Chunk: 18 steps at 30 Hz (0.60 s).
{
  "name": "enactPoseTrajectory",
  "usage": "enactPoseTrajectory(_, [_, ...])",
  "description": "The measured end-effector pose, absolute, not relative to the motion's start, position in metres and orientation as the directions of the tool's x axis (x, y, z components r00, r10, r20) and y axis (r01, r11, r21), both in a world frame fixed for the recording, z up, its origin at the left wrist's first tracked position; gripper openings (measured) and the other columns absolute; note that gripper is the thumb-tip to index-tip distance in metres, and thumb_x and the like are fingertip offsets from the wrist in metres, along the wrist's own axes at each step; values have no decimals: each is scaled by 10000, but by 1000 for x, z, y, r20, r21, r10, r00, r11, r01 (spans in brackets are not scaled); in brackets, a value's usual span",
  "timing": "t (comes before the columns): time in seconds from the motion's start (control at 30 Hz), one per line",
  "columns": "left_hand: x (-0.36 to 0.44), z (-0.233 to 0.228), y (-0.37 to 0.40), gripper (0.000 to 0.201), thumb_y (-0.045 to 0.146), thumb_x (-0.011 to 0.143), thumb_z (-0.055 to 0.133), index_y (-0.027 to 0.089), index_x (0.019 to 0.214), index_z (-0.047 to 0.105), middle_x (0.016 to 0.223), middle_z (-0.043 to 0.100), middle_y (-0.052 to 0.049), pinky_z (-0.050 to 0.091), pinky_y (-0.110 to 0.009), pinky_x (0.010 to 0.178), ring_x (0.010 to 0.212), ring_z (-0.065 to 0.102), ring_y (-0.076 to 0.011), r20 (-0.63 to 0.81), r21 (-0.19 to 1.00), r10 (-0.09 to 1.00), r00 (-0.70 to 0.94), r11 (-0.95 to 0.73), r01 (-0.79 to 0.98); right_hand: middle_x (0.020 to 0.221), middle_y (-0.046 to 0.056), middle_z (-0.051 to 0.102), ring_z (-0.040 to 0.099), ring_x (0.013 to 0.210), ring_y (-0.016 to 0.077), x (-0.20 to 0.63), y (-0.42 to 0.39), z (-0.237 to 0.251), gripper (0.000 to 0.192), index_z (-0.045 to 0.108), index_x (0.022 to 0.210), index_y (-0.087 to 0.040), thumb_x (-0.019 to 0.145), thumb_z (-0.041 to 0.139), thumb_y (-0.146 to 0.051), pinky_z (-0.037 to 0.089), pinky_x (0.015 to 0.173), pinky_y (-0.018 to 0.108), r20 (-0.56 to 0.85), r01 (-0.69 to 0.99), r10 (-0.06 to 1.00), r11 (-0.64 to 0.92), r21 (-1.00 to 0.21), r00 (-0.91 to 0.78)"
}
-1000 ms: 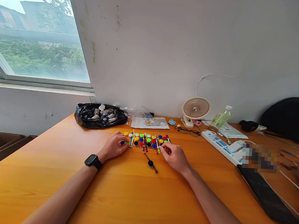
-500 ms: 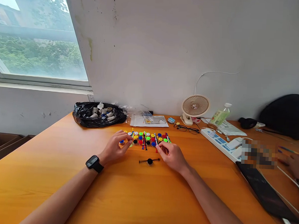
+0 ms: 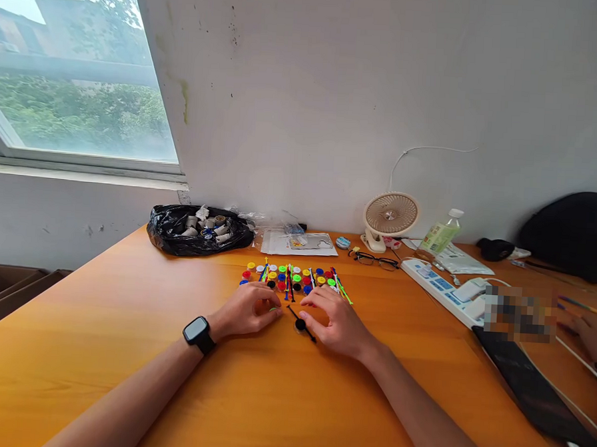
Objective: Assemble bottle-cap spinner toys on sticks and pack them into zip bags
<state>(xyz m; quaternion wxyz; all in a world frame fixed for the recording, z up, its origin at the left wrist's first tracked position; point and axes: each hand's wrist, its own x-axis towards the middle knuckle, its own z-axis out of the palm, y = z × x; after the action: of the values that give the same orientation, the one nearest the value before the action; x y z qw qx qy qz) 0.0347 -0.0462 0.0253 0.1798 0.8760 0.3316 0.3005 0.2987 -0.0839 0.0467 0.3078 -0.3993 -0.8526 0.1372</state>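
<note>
My left hand [image 3: 253, 308], wearing a black watch on its wrist, is curled with thumb and index finger around a small green piece [image 3: 274, 309], mostly hidden by the fingers. My right hand [image 3: 337, 320] holds nothing, its thumb and index finger apart just right of a black disc [image 3: 300, 325]. A thin black stick [image 3: 294, 312] with wider ends lies slantwise at that disc. Beyond both hands are rows of coloured discs [image 3: 272, 275] in yellow, red, blue, green, white and black. Among them lie bundles of coloured sticks [image 3: 289, 283]; my fingers hide some of the front row.
A black plastic bag [image 3: 170, 233] with grey tube-like pieces stands at the back left. Behind the discs lie papers [image 3: 272, 242], glasses [image 3: 374, 259] and a clip fan [image 3: 390, 215]. To the right are a bottle [image 3: 442, 234], a power strip [image 3: 433, 284] and another person's hand [image 3: 593, 332].
My right hand has let go of a white stick and come nearer to me. The black stick has turned from level to slanted. My left hand has moved right and nearer.
</note>
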Motion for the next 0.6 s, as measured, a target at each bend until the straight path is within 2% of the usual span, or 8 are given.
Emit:
enactPoseTrajectory(0.13, [36,20,-42,204,305,1003,569,227,999,757,907,765,-46,498,-305,768,821,676,-187,415,548,719,557,-687,478,1156,77,708,595,1117,262,294,-89,48,217,699,1150,-252,938,695,-297,465,998,409,393,537,728,682,-496,-561])
enactPoseTrajectory(0.2, [35,19,-39,218,306,1018,553,219,1002,752,927,773,-50,498,-306,785,833,683,-189,432,547,733,526,-676,493,1169,74,704,599,1119,257,293,-91,47,247,694,1174,-254,928,698,-275,473,996,398,369,522,717,689,-503,-591])
enactPoseTrajectory(0.37, [33,17,-35,210,311,1020,562,218,982,747,932,775,-49,501,-309,791,833,683,-194,452,527,745,491,-667,526,997,41,692,623,923,199,294,-92,44,89,681,954,-226,917,620,-174,478,843,318,287,579,737,664,-473,-611])
enactPoseTrajectory(0.5, [33,17,-34,178,285,1017,570,237,968,735,950,772,-31,504,-319,821,869,680,-197,477,497,735,481,-678,542,846,0,639,562,745,144,300,-90,49,99,609,791,-209,842,610,-124,419,703,268,225,643,770,628,-438,-598])
enactPoseTrajectory(0.6, [31,17,-31,126,238,989,593,241,980,719,964,759,-34,502,-339,836,917,667,-216,548,444,740,391,-653,614,767,-22,598,514,687,125,312,-88,56,127,557,719,-203,758,609,-94,358,620,249,132,680,792,585,-442,-596])
